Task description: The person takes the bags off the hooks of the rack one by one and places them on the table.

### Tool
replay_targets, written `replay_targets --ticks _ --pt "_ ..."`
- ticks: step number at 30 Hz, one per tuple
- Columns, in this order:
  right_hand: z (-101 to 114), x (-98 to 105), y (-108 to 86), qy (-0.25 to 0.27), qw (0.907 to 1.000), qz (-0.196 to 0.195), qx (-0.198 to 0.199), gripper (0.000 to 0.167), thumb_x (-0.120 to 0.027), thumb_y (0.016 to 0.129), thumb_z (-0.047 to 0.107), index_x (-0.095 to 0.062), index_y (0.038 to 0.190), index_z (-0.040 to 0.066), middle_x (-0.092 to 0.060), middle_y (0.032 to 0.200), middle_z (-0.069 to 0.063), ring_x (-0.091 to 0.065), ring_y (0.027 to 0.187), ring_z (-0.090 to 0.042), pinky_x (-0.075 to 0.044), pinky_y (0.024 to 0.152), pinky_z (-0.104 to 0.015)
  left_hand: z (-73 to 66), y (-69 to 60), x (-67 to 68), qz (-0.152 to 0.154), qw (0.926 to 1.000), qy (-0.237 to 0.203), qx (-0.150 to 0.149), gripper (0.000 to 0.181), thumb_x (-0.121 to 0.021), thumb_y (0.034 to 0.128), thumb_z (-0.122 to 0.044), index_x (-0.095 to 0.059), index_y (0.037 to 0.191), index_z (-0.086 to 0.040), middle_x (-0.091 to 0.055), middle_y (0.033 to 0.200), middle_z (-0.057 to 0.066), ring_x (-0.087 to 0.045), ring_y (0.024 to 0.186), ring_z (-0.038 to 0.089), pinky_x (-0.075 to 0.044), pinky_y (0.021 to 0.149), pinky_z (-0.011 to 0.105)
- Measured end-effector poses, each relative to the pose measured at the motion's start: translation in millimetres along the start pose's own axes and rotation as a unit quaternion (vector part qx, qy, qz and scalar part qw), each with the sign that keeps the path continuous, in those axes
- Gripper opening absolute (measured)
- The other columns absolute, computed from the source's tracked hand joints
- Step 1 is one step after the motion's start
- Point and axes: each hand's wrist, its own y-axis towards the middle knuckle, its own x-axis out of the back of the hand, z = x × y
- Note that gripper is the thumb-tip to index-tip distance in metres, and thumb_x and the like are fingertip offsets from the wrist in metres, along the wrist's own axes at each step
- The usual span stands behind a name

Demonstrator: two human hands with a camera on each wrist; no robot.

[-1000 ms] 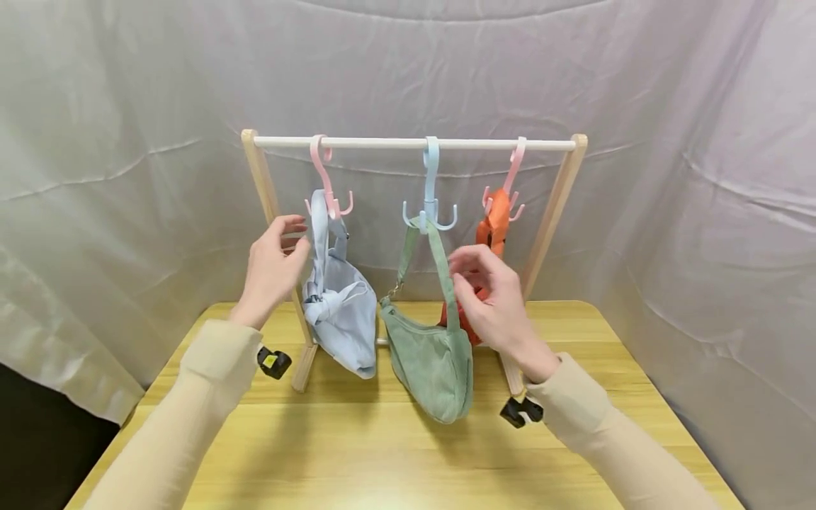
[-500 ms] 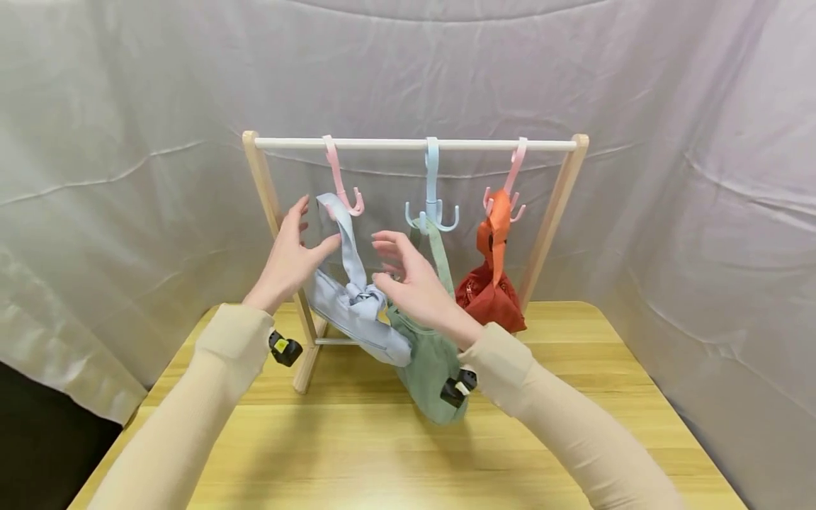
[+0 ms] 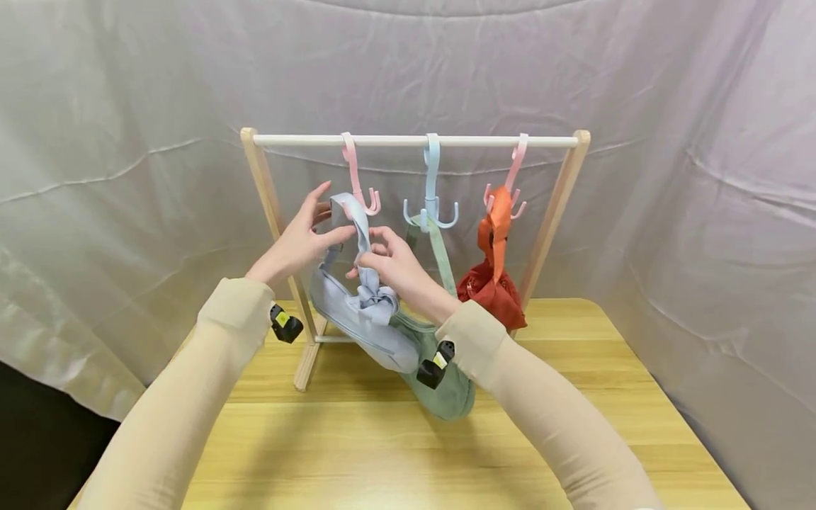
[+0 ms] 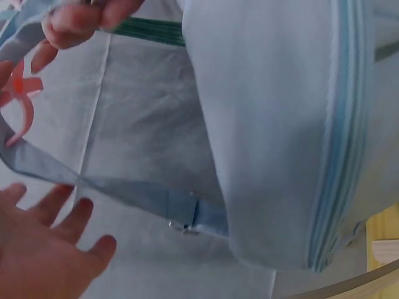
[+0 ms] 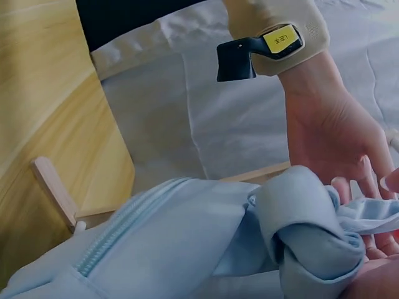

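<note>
A light blue shoulder bag (image 3: pixel 376 341) with a knotted strap (image 3: pixel 362 223) hangs from the left pink hook (image 3: pixel 354 164), its body tilted down to the right. My right hand (image 3: pixel 408 275) pinches the strap just above the knot (image 5: pixel 308 233). On the strap's other side, my left hand (image 3: pixel 298 242) has its fingers spread, with the thumb close to the strap; contact is unclear. The left wrist view shows the left fingers (image 4: pixel 72 218) beside the buckled strap section (image 4: pixel 181 208). Part of a green shoulder bag (image 3: pixel 446 389) is hidden behind the blue bag and my right arm.
The white rail (image 3: pixel 395 141) of a wooden-legged rack (image 3: pixel 263 185) carries the hooks. A blue multi-prong hook (image 3: pixel 431 173) holds the green bag. At right, a red bag (image 3: pixel 494 294) with an orange strap hangs from another pink hook (image 3: pixel 516 161). Below lies a wooden tabletop (image 3: pixel 357 453).
My right hand has moved left from the green bag's strap to the blue bag's strap. The left pink hook has slid right along the rail, and the blue bag has turned. My left hand has risen rightward.
</note>
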Motion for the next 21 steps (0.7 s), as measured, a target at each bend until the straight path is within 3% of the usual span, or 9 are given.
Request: replay_targets --ticks 2,4,7,11,17,21 --pt "2 1 2.0 0.015 0.9999 0.003 0.002 0.044 -0.051 0.095 0.006 -0.042 0.138 0.002 -0.064 0.081 0.001 -0.071 0.08 -0.022 -0.052 0.07 -0.028 0.8 3.7 2.6 0.007 0.9997 -0.019 -0.011 0.081 -0.062 0.0988 -0.024 -0.012 0.163 -0.022 -0.036 0.158 0.022 -0.031 0.151 0.036 -0.023 0.124 0.056" --pt "3 2 4.2 0.036 0.9993 0.006 0.002 0.039 -0.051 0.096 0.008 -0.045 0.134 0.001 -0.062 0.078 0.001 -0.066 0.071 -0.012 -0.053 0.069 -0.029 2.7 6.7 4.8 0.008 0.999 -0.039 -0.022 0.068 -0.056 0.1014 -0.022 -0.022 0.16 -0.018 -0.045 0.148 0.02 -0.04 0.144 0.032 -0.025 0.124 0.053" --pt "5 1 7.2 0.071 0.9975 0.005 -0.004 0.027 -0.05 0.098 0.011 -0.05 0.124 0.003 -0.058 0.077 -0.001 -0.063 0.065 -0.013 -0.054 0.068 -0.029 6.1 11.4 6.7 0.01 0.9942 -0.103 -0.027 0.054 -0.042 0.1052 -0.021 -0.029 0.156 -0.009 -0.054 0.13 0.007 -0.05 0.128 0.022 -0.026 0.123 0.048" --pt "9 -1 11.1 0.122 0.9924 0.007 -0.019 0.017 -0.047 0.102 0.018 -0.051 0.115 0.007 -0.053 0.075 -0.002 -0.058 0.061 -0.014 -0.055 0.07 -0.027 8.8 15.5 7.9 0.019 0.9845 -0.173 -0.021 0.049 -0.028 0.108 -0.031 -0.039 0.147 -0.003 -0.056 0.111 -0.011 -0.053 0.113 0.011 -0.026 0.122 0.046" --pt "16 -1 20.0 0.17 0.984 0.019 -0.051 0.025 -0.046 0.105 0.033 -0.055 0.105 0.01 -0.052 0.068 -0.001 -0.052 0.059 -0.013 -0.051 0.069 -0.026 8.5 19.7 9.7 0.026 0.9868 -0.16 -0.005 0.041 -0.031 0.1085 -0.044 -0.06 0.106 -0.015 -0.063 0.095 -0.008 -0.059 0.097 0.01 -0.042 0.104 0.034" --pt "18 -1 26.6 0.198 0.9774 0.005 -0.074 0.032 -0.049 0.105 0.038 -0.056 0.092 0.009 -0.053 0.063 0.0 -0.05 0.054 -0.012 -0.049 0.063 -0.026 7.7 22.3 9.9 0.04 0.9848 -0.169 0.0 0.037 -0.039 0.1077 -0.041 -0.063 0.096 -0.015 -0.061 0.088 -0.007 -0.057 0.087 0.01 -0.046 0.087 0.028"
